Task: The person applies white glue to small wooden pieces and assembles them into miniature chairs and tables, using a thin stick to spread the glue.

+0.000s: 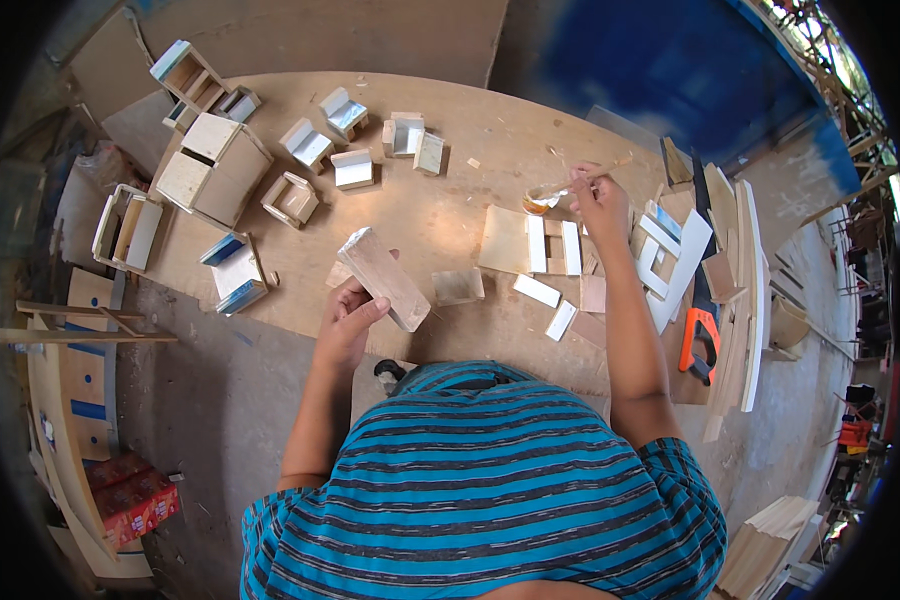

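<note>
Above the near edge of the table, my left hand (pixel 348 325) grips a small rectangular piece of wood (pixel 384 278), its fingers and thumb closed round the lower left side and the piece tilted. Farther off to the right, my right hand (pixel 600 203) pinches a thin light stick (pixel 610 168). It is beside a small cup (pixel 540 204) with something orange and white on it; its contents are too small to make out. Just right of the held wood lies a small wooden piece (pixel 458 287). White strips (pixel 537 291) and a small frame (pixel 553 246) lie below my right hand.
Miniature wooden furniture, including a cabinet (pixel 215 170) and several small chairs (pixel 354 169), stands at the left and back of the table (pixel 490 125). An orange-handled saw (pixel 699 345) rests at the right, beside long wood strips (pixel 748 300). A blue panel (pixel 660 80) stands behind.
</note>
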`<action>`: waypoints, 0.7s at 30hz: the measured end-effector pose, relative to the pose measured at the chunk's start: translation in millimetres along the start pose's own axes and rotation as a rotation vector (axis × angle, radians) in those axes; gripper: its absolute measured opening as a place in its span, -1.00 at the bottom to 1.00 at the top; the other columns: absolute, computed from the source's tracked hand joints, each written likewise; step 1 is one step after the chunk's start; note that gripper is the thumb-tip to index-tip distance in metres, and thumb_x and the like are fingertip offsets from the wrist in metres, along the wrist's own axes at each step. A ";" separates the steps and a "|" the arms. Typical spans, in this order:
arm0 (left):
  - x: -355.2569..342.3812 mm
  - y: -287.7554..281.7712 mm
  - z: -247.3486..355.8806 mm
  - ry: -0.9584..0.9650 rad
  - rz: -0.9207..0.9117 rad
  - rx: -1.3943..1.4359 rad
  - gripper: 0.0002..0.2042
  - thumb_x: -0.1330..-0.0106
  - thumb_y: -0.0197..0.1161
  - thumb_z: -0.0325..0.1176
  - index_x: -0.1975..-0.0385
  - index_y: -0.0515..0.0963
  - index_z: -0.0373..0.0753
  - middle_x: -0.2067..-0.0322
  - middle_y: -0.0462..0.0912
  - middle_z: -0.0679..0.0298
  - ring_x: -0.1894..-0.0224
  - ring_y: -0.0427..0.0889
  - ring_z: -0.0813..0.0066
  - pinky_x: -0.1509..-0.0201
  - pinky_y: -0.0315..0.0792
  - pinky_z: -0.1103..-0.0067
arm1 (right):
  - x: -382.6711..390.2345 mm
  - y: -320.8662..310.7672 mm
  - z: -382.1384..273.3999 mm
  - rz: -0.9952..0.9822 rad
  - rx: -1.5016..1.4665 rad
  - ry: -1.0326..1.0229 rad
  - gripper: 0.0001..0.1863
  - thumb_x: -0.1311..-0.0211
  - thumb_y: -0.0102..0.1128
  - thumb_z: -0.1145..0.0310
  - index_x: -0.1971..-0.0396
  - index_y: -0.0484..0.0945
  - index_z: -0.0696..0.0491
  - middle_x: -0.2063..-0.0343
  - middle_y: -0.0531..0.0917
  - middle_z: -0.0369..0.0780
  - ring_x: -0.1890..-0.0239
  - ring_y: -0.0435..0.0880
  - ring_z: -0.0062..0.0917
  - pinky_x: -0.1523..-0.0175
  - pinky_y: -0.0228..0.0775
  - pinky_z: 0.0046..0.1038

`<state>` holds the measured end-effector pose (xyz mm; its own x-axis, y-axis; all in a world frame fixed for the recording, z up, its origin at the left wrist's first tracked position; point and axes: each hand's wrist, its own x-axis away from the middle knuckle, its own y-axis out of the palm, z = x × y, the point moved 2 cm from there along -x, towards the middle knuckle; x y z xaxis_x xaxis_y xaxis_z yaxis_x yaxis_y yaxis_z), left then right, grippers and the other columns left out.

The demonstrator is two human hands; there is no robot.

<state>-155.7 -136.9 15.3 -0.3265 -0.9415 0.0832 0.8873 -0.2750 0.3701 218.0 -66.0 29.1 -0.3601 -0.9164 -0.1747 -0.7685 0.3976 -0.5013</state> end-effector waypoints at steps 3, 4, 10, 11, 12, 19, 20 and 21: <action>-1.5 1.4 1.5 -0.037 -0.021 0.078 -0.31 -0.10 0.30 -0.22 -0.20 0.32 -0.52 -0.10 0.50 0.07 -0.09 0.55 0.28 -0.19 0.38 0.45 | 8.7 -5.4 -1.2 -0.022 0.000 0.026 -0.52 -0.12 0.36 0.21 -0.04 0.53 0.05 0.43 0.68 -0.25 0.51 0.63 -0.61 0.40 0.40 -0.54; -2.3 1.1 0.3 -0.038 -0.018 0.081 -0.31 -0.10 0.30 -0.22 -0.20 0.32 -0.52 -0.10 0.50 0.07 -0.09 0.55 0.28 -0.19 0.38 0.45 | 13.2 -6.3 -1.3 -0.038 0.015 0.030 -0.41 -0.05 0.41 0.20 -0.12 0.49 0.03 0.40 0.68 -0.26 0.51 0.63 -0.58 0.38 0.42 -0.53; -6.8 3.2 -1.8 -0.058 -0.052 0.233 -0.32 -0.13 0.24 -0.23 -0.21 0.27 -0.56 -0.11 0.48 0.02 -0.08 0.57 0.19 -0.22 0.41 0.37 | 48.6 -21.7 26.5 -0.136 0.352 0.176 -0.41 0.04 0.45 0.21 -0.06 0.55 0.03 0.38 0.71 -0.21 0.45 0.67 -0.47 0.23 0.49 -0.45; -6.3 2.2 -3.3 -0.060 -0.063 0.243 -0.34 -0.16 0.21 -0.26 -0.23 0.27 -0.54 -0.10 0.50 0.03 -0.11 0.54 0.26 -0.23 0.37 0.40 | 54.7 -19.7 26.2 -0.147 0.349 0.171 -0.41 0.04 0.45 0.21 -0.06 0.55 0.03 0.38 0.71 -0.21 0.45 0.67 -0.47 0.23 0.49 -0.45; -6.9 1.5 -4.0 -0.064 -0.080 0.255 -0.36 -0.18 0.18 -0.28 -0.25 0.27 -0.52 -0.10 0.52 0.04 -0.14 0.52 0.32 -0.25 0.33 0.43 | 61.8 -17.5 25.8 -0.282 0.349 0.184 -0.53 0.00 0.41 0.21 0.06 0.62 0.05 0.41 0.72 -0.19 0.45 0.67 -0.46 0.23 0.49 -0.44; -4.5 -3.7 -8.2 -0.087 -0.037 0.192 -0.31 -0.13 0.23 -0.22 -0.22 0.28 -0.55 -0.09 0.49 0.03 -0.06 0.59 0.17 -0.19 0.43 0.37 | 27.5 57.5 -53.6 -0.573 0.268 -0.089 -0.67 -0.16 0.29 0.17 0.26 0.65 0.15 0.52 0.69 -0.22 0.43 0.65 -0.61 0.28 0.45 -0.53; -4.0 -2.0 -5.7 -0.091 -0.036 0.185 -0.31 -0.13 0.24 -0.21 -0.22 0.29 -0.53 -0.08 0.51 0.05 -0.07 0.58 0.19 -0.20 0.42 0.38 | 9.6 75.8 -49.1 -0.512 0.185 -0.111 -0.67 -0.15 0.28 0.14 0.30 0.67 0.13 0.48 0.70 -0.17 0.38 0.68 -0.49 0.23 0.48 -0.47; -3.8 -0.7 -3.6 -0.093 -0.035 0.177 -0.31 -0.12 0.25 -0.21 -0.22 0.30 -0.51 -0.08 0.52 0.07 -0.09 0.57 0.21 -0.21 0.40 0.39 | -6.8 94.9 -42.5 -0.451 0.101 -0.134 -0.67 -0.13 0.28 0.12 0.34 0.68 0.10 0.43 0.72 -0.12 0.34 0.71 -0.37 0.19 0.50 -0.41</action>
<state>-153.9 -133.8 11.4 -0.3921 -0.9077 0.1497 0.8064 -0.2608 0.5308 125.0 -20.1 18.7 0.0734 -0.9970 -0.0250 -0.7746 -0.0413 -0.6311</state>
